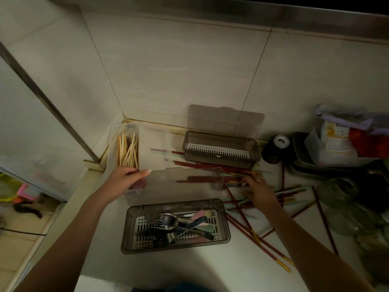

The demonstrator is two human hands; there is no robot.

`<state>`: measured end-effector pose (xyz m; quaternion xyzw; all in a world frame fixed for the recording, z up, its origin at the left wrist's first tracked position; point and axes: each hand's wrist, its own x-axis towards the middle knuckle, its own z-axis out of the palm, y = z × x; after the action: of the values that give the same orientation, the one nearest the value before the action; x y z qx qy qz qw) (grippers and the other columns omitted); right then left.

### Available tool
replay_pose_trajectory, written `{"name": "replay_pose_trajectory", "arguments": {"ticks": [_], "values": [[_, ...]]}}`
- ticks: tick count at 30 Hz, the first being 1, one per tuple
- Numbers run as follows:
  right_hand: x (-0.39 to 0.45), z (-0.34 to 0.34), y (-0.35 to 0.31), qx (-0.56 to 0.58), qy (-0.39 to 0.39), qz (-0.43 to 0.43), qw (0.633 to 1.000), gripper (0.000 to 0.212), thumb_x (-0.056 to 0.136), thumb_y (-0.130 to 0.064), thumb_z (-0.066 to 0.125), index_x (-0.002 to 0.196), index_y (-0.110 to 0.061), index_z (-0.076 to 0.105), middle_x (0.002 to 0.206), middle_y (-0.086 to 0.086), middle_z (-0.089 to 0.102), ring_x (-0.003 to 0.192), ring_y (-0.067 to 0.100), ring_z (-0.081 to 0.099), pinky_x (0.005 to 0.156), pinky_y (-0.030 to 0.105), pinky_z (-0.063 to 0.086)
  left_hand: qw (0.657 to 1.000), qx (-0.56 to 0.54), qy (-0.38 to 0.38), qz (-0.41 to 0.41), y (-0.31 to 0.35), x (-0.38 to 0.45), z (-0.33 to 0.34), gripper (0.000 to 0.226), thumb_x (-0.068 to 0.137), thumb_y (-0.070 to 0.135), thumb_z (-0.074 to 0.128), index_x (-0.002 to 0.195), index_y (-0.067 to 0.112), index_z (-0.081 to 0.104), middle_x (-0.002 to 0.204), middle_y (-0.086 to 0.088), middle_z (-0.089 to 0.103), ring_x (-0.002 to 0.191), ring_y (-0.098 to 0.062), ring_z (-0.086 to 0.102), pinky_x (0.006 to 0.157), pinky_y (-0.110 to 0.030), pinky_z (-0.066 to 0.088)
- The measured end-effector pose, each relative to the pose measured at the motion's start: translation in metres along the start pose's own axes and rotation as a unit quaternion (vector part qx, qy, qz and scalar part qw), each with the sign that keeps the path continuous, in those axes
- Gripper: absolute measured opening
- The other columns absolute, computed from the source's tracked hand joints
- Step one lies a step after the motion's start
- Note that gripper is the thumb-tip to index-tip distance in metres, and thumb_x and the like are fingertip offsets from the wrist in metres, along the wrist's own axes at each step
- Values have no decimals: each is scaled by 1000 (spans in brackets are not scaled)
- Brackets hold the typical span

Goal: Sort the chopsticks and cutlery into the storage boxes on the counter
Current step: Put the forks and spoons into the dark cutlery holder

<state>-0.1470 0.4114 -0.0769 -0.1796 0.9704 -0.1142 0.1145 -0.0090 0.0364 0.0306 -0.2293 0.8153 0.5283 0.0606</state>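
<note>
- My left hand held the raised clear lid of the near box at its left edge, fingers lightly curled, thumb stretched along the top rim.
- My right hand lay palm down on the heap of dark red chopsticks with gold tips; its fingers curled over several, but I could not tell whether they had hold of any.
- More red chopsticks lay scattered on the white counter near that hand.
- The near smoky plastic box with the slotted tray held forks and spoons.
- The far smoky box stood open behind the heap.
- Pale wooden chopsticks sat in a clear bin just beyond my left fingers.
</note>
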Motion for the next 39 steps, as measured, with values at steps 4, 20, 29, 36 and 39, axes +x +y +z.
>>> {"name": "replay_pose_trajectory", "arguments": {"ticks": [4, 20, 29, 36, 39], "values": [[6, -2, -11, -16, -26, -1, 1000, 29, 87, -34, 59, 114, -28, 50, 125, 1, 47, 117, 25, 43, 94, 38, 40, 1000, -3, -1, -1, 0, 1, 0, 28, 87, 29, 63, 79, 3, 72, 69, -1, 73, 71, -18, 68, 65, -19, 50], [4, -5, -7, -100, -61, 30, 993, 33, 96, -25, 46, 126, -14, 39, 133, 8, 48, 123, 26, 43, 98, 42, 38, 1000, -8, 1, -3, -2, -3, -1, 27, 87, 30, 63, 72, 9, 71, 63, 4, 72, 59, -4, 65, 62, -17, 45], [-43, -28, -7, -146, 102, 81, 981, 46, 84, -9, 49, 126, -28, 47, 120, 3, 59, 116, 26, 49, 99, 45, 29, 1000, 7, -13, 8, -2, -5, -1, 28, 88, 31, 61, 74, 10, 71, 61, 8, 70, 57, -1, 63, 58, -13, 44], [-82, -14, -39, 34, 278, -13, 960, 23, 91, -16, 52, 112, -19, 59, 99, 3, 64, 92, 23, 59, 82, 39, 44, 1000, -2, -21, 14, -7, -2, -3, 30, 88, 32, 62, 76, 6, 71, 64, 3, 71, 65, -12, 65, 62, -18, 48], [-97, -3, -64, 52, 303, -69, 949, 26, 90, -18, 43, 106, -15, 63, 96, 1, 64, 88, 19, 57, 74, 31, 44, 999, 15, -26, 24, -8, -3, -3, 29, 89, 32, 60, 77, 8, 71, 65, 6, 72, 60, -5, 65, 59, -14, 47]]}}
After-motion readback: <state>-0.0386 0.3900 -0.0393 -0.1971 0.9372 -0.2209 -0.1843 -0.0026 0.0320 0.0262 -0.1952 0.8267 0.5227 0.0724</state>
